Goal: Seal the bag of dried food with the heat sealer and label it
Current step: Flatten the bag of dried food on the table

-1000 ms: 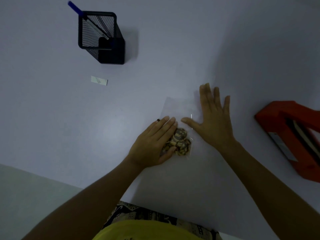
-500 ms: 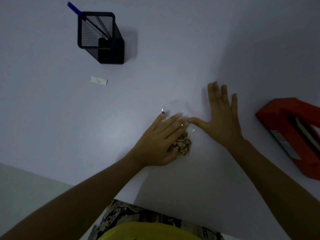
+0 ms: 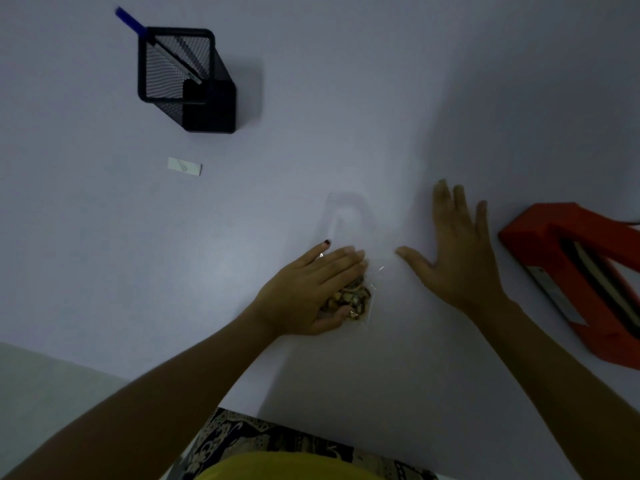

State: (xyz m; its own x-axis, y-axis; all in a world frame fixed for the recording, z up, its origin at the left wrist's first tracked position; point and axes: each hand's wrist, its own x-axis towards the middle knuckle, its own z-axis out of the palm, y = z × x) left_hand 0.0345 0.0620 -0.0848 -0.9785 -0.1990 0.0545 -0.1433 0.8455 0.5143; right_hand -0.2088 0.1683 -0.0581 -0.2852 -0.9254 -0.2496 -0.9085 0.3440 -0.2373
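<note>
Right hand [image 3: 457, 251] slid rightward, grip flat, spread; left hand [image 3: 311, 292] flat on bag [image 3: 356, 299]; long axis seemingly pointing away.

hands: 2, left [image 3: 308, 292] and right [image 3: 457, 258] | bag [image 3: 360, 299]: 1 | sealer [image 3: 581, 278]: 1 at 3 o'clock | pen holder [image 3: 187, 77]: 1 at 11 | pen [image 3: 130, 20]: 1 | label [image 3: 184, 167]: 1

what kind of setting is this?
Probably a plain desk used for small packing jobs: a white table with a red heat sealer, a mesh pen holder and a small white label.
</note>
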